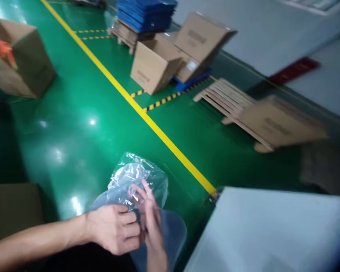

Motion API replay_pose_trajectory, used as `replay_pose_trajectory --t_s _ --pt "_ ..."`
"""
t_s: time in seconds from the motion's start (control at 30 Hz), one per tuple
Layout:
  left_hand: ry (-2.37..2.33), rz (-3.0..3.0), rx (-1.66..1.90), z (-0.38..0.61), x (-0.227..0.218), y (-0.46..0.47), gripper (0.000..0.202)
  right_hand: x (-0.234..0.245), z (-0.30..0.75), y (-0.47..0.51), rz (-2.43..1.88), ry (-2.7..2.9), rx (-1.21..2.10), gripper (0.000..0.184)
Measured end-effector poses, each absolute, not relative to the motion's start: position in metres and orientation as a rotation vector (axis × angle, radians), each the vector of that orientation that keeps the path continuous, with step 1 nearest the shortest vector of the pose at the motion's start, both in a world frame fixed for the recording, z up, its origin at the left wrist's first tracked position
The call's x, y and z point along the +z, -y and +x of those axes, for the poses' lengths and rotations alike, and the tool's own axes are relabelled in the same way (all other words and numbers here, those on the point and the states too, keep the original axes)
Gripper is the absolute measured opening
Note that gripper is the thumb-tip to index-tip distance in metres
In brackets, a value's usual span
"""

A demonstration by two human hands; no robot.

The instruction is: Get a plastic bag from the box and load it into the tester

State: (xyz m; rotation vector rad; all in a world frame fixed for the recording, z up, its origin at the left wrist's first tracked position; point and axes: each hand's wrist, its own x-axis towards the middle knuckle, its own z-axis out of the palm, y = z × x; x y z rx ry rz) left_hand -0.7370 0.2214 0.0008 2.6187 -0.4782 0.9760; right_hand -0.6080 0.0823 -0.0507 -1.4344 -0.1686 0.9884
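A clear plastic bag (155, 173) hangs in front of my body, crinkled and shiny. My left hand (116, 228) reaches in from the left, its fingers curled into a fist at the bag's near edge. Close beside it, my right hand (150, 215) is upright with fingers stretched and apart. Its fingertips show through the film; whether they are inside or behind the bag I cannot tell. A pale blue-grey rounded thing (121, 185) shows through or under the bag, its kind unclear. Another smooth blue-grey surface (172, 234) lies below my right hand.
A pale tabletop (272, 230) fills the lower right. Across the yellow floor line (158, 132) stand open cardboard boxes (155, 68), a wooden pallet (229, 98) and stacked blue sheets (146, 15). An open carton (31, 60) holding something orange stands left; another box (14, 211) is lower left.
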Motion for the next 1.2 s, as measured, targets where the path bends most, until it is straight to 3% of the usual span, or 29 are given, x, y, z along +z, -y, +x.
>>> replay_pose_trajectory --t_s 0.1,0.23,0.3,0.43,0.57,0.9,1.1,1.2 --pt "0.507 2.449 0.856 -0.736 -0.014 -0.194 0.015 -0.039 -0.624 -0.071 -1.434 -0.069 0.906 0.064" --pt "-0.418 1.978 0.695 -0.724 -0.030 -0.189 0.069 -0.044 -0.611 -0.046 -1.311 -0.122 0.797 0.066" --pt "-0.764 1.618 0.428 -0.704 -0.035 -0.194 0.079 -0.047 -0.604 -0.030 -1.249 -0.072 0.796 0.065" --pt "-0.756 1.374 0.156 -0.664 -0.029 -0.210 0.063 -0.042 -0.595 -0.001 -1.267 0.040 0.795 0.057" --pt "-0.626 1.589 0.246 -0.655 -0.011 -0.232 0.065 -0.032 -0.584 0.026 -1.477 0.067 0.755 0.052" --pt "-0.659 1.415 -0.068 -0.647 0.008 -0.253 0.065 -0.015 -0.568 0.064 -1.521 0.103 0.768 0.045" --pt "-0.698 1.440 0.102 -0.641 0.015 -0.233 0.071 -0.030 -0.582 0.057 -1.434 0.023 0.523 0.067" --pt "-0.753 1.517 0.073 -0.656 0.001 -0.220 0.067 -0.032 -0.599 0.051 -1.587 -0.066 0.383 0.064"
